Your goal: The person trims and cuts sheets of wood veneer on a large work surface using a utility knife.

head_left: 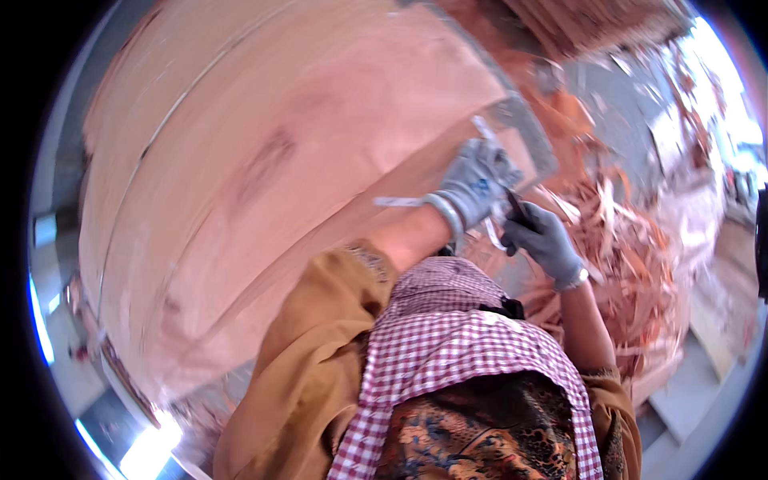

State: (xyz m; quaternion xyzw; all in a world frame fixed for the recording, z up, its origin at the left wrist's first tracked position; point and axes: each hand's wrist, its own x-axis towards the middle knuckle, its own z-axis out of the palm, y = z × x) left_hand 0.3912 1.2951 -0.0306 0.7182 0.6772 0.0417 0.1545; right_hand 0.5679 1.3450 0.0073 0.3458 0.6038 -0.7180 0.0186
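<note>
My left hand (478,182), in a grey glove, is closed over the right edge of a large pinkish wood veneer sheet (384,96). White tape (482,126) sticks out past its fingers, and another loose white strip (494,232) hangs below it. My right hand (548,246), also in a grey glove, is just right of the left one. Its fingers are wrapped round a slim dark-handled tool (517,206) pointing up toward the left hand; blur hides its exact kind. A short white tape piece (398,202) lies on the veneer left of my left wrist.
Tangled veneer scraps (616,256) are heaped to the right of my hands. A stack of veneer (600,24) stands at the far right. A long dark split (164,124) runs along the left of the sheet. My checked apron (472,344) fills the near middle.
</note>
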